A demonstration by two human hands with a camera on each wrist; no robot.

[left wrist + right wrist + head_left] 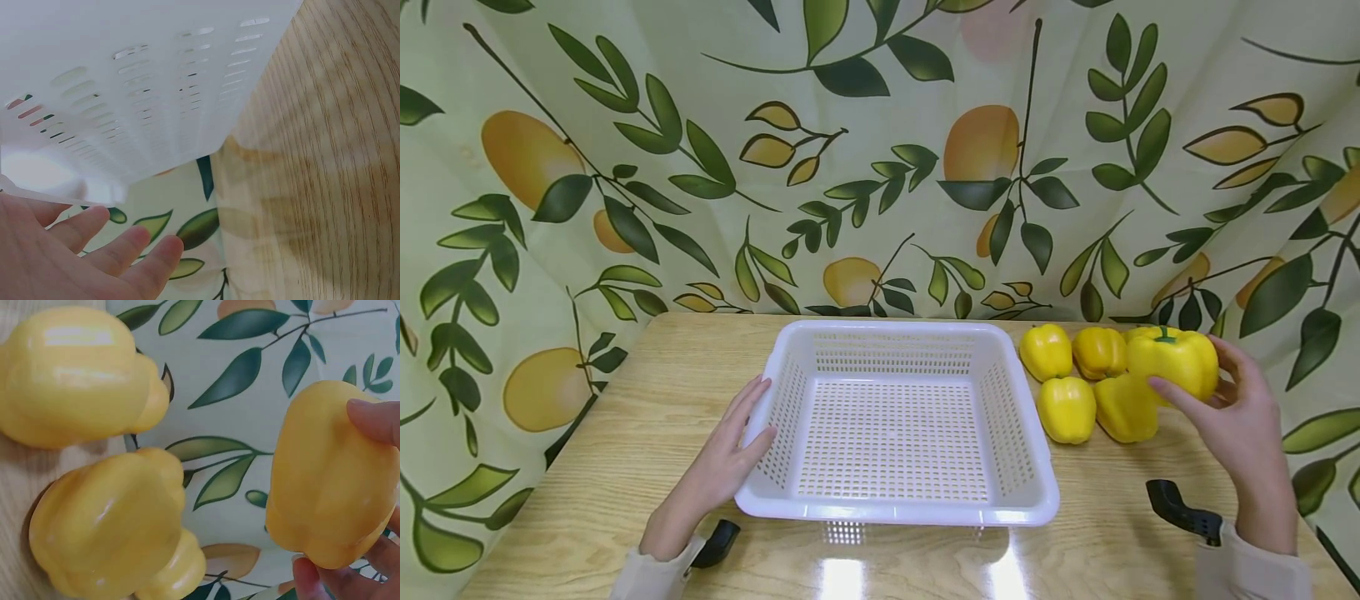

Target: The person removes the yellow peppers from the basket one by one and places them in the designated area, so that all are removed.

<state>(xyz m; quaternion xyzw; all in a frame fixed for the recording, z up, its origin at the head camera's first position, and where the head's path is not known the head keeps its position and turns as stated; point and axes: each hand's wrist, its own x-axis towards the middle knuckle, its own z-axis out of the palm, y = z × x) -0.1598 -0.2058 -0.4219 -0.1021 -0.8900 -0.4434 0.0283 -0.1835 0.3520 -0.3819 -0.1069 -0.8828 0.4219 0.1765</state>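
A white plastic basket [895,511] with slotted walls stands on the wooden table. My left hand [724,457] rests on its left rim, fingers fairly straight, and the left wrist view shows the fingers along the outside of the basket wall [156,81]. At the right my right hand [1243,408] grips a yellow bell pepper [1176,362] between thumb and fingers. In the right wrist view that held pepper [331,475] is raised apart from the others. Several more yellow bell peppers [1066,410] sit grouped between the basket and my right hand.
The pale wood table [602,467] runs beneath everything. Behind it hangs a curtain [880,192] printed with leaves and fruit. Black curved wrist pieces [1180,508] jut out near both sleeves.
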